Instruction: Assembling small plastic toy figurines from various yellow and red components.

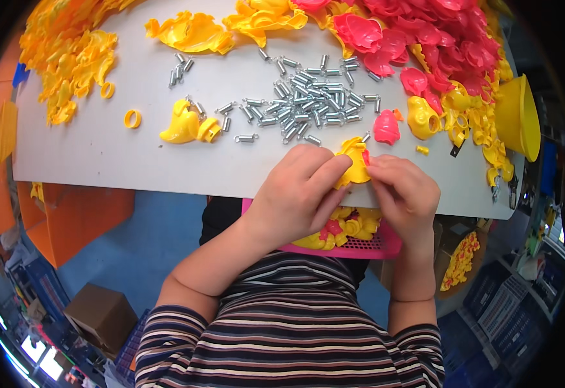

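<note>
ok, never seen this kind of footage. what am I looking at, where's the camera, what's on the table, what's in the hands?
There is no machine here: a person works with bare hands. The one picture comes from a fisheye camera worn on the head, looking down, so straight edges bend. The left hand and right hand together pinch a yellow plastic piece at the near edge of a white table. On it lie a scatter of small metal springs, heaps of yellow shells and pink shells. A pink basket of parts sits on the lap.
</note>
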